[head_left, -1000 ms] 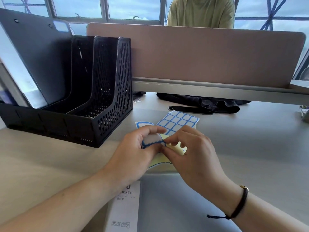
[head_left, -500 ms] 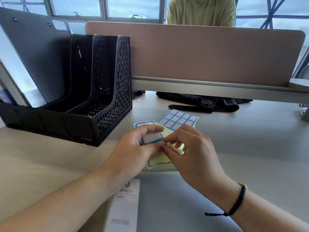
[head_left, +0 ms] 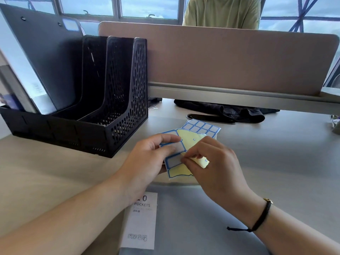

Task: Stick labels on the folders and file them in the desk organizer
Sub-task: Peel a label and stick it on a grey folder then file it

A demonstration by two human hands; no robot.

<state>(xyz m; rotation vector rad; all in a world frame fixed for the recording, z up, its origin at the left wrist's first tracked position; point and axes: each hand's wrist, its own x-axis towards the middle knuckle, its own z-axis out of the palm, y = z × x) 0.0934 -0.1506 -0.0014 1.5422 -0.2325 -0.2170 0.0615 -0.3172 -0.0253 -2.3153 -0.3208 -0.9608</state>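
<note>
My left hand [head_left: 147,159] holds a yellow-backed label sheet [head_left: 185,138] with blue-bordered labels, thumb on top of one label. My right hand [head_left: 211,162] pinches the sheet's right part, which is bent over so its yellow backing shows. A second sheet of small blue labels [head_left: 201,126] lies on the desk just behind. A grey folder [head_left: 193,218] with a white "POCKETS" strip lies flat under my wrists. The black mesh desk organizer [head_left: 127,111] stands at the left, with a dark folder [head_left: 44,57] leaning in its left slot.
A beige desk divider [head_left: 230,61] runs across the back, with a person in a green shirt [head_left: 220,11] behind it. Dark cloth [head_left: 230,111] lies under the divider. Bare desk surface [head_left: 285,153] stretches to the right.
The label sheet has been lifted and bent back by my right hand, showing more yellow backing. Both hands stay close together on it.
</note>
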